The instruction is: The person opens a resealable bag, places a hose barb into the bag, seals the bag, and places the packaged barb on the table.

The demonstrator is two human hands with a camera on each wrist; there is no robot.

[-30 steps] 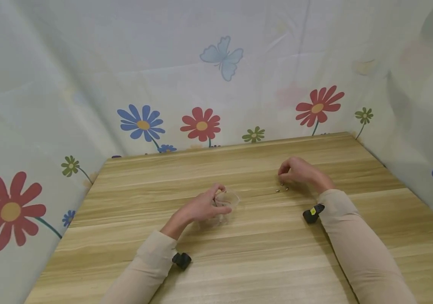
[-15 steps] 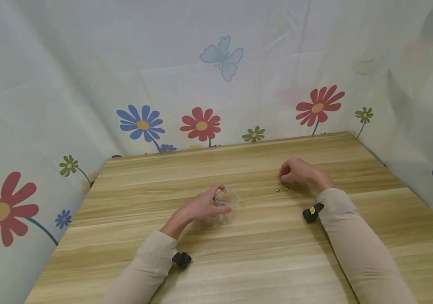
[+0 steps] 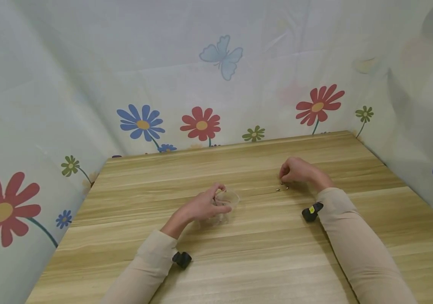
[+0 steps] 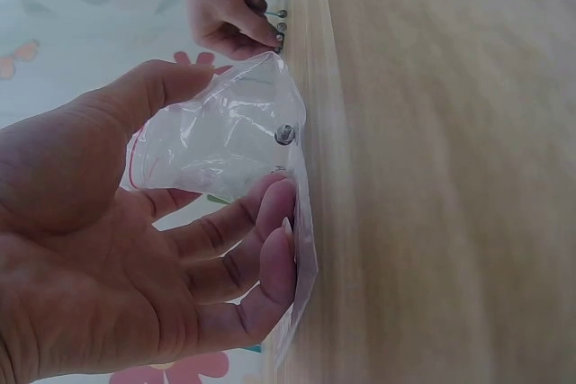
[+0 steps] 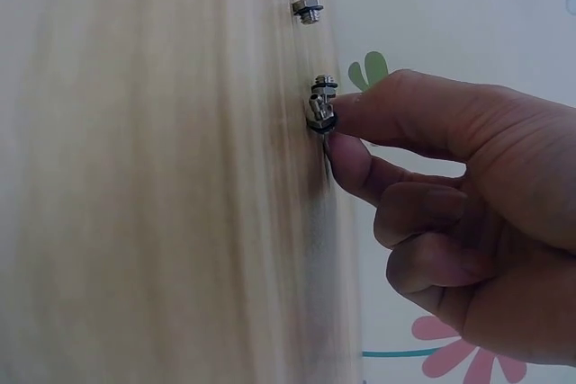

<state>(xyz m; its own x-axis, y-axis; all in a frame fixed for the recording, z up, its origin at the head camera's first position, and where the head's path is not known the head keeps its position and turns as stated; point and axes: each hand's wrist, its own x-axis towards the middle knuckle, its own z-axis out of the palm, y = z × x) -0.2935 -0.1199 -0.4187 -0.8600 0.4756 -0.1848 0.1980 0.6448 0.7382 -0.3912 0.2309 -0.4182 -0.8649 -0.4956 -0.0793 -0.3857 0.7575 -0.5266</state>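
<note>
My left hand (image 3: 206,205) holds a clear plastic zip bag (image 4: 220,132) by its sides, thumb on one side and curled fingers on the other. The bag's mouth gapes, and a small metal fitting (image 4: 285,135) shows inside it. To the right, my right hand (image 3: 299,169) is low over the table, thumb and index finger pinching a small threaded metal fitting (image 5: 321,119) with a dark ring. Another fitting (image 5: 324,85) lies right against that one. A barbed fitting (image 5: 307,4) lies a little apart on the wood. My other right fingers are curled in.
Both hands work over a wood-grain table (image 3: 239,261). A white curtain (image 3: 155,50) printed with flowers and a butterfly stands behind it and at both sides. Each wrist carries a small black camera, such as the right one (image 3: 310,212).
Hardly anything differs. My right hand has shifted very slightly at the fittings, while my left hand and the bag stay in place.
</note>
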